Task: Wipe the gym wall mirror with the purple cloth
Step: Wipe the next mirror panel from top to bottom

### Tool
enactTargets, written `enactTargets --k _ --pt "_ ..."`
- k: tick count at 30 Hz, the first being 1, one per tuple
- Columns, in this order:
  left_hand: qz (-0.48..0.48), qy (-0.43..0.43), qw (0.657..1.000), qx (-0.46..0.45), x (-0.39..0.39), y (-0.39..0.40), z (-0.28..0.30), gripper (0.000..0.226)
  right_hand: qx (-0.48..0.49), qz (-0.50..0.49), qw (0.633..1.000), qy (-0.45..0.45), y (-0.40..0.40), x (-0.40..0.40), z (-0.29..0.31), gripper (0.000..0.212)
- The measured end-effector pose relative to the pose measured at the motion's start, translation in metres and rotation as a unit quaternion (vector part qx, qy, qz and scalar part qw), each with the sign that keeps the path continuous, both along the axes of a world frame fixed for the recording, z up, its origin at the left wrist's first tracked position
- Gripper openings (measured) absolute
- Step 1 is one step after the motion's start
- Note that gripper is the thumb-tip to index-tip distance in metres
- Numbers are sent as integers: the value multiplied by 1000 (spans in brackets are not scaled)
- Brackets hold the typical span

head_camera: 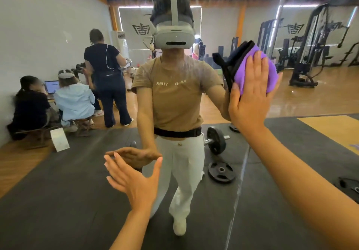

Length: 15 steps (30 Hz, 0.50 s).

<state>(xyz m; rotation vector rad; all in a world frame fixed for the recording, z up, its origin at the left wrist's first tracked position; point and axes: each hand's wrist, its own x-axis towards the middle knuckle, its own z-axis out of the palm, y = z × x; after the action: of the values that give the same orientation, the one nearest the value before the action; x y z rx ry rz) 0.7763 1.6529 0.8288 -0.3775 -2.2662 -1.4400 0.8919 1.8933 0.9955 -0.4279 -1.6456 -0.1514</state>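
From the head camera, the right hand (250, 92) lies flat and spread, its palm pressing the purple cloth (258, 72) against the gym wall mirror (48, 26) at upper right, around head height; the left hand (134, 177) is open and empty, fingers extended, low and left of centre, close to the glass, though whether it touches cannot be told. The step in hand looks like the wiping stroke itself. To do it well, I would judge, keep the palm flat so the whole pad of cloth bears evenly, overlap each pass, and work toward the faint streaks and spray mist visible across the middle of the glass and along the vertical seam (240, 172) between panels. The cloth looks soft and napped, bunched into a rounded pad with a darker folded layer showing at its left edge; it should conform readily to the pane. The mirror is hard, smooth and glossy, reflecting a dumbbell (215, 140), a weight plate (221, 172), dark rubbery floor mats (58, 201), polished wood flooring and seated people at far left.
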Motion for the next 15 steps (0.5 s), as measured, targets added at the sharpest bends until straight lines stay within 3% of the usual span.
enactTargets --k 3,8,12,15 --pt "3 12 1000 -7 -1 -3 4 125 34 5 999 -39 -3 -2 -48 57" --pt "-3 70 996 -50 -8 -10 16 128 165 1 964 -211 1 17 -137 57" --pt "-14 71 997 -33 -8 -12 26 130 199 11 949 -243 6 24 -110 70" --pt "-15 60 998 19 -8 -7 40 130 137 35 976 -168 -6 9 -37 67"
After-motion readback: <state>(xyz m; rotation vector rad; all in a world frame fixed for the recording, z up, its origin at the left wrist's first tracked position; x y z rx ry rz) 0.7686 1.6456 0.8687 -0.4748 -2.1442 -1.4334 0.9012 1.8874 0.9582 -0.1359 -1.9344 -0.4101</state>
